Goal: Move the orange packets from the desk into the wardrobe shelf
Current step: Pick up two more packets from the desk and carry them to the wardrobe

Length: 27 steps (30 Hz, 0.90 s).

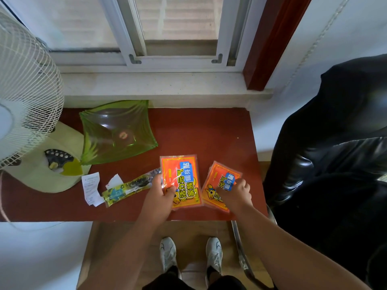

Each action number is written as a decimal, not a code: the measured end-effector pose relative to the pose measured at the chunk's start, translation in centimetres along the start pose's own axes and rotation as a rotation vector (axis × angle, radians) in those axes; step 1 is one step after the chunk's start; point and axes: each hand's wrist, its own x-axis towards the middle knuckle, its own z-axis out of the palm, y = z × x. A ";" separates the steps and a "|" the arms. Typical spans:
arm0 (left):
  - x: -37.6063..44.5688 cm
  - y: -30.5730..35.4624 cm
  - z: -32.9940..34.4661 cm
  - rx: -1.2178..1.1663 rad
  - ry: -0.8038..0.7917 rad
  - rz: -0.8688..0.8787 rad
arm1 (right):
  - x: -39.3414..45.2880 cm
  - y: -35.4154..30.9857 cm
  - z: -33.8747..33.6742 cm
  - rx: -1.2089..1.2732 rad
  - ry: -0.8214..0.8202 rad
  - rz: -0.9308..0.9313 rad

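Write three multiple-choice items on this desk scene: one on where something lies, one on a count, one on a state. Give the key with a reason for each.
1. Where does the green glass dish sit relative to the orange packets?
A. Farther back and to the left
B. On top of them
C. Under the desk

2. How many orange packets are on the desk?
A. One
B. Two
C. Four

3. What are the hands doing?
A. Both hang clear of the desk
B. Each hand is on a packet
C. Both hold the fan

Key:
1 A, the dish lies nearer the window, beside the fan.
2 B, a left packet and a right packet show.
3 B, the left hand has its grip on the left packet, and the right hand rests on the right one.
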 end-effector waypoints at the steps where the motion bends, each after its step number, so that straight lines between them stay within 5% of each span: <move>1: 0.0 -0.1 -0.2 0.000 0.012 -0.005 | 0.3 0.2 0.6 -0.020 0.014 0.019; 12: -1.2 1.2 -1.7 0.054 0.036 0.042 | 1.5 1.7 0.5 0.178 0.063 0.153; 27: -3.3 8.9 -4.3 0.085 0.137 0.158 | -4.2 -3.0 -10.7 0.237 0.023 -0.241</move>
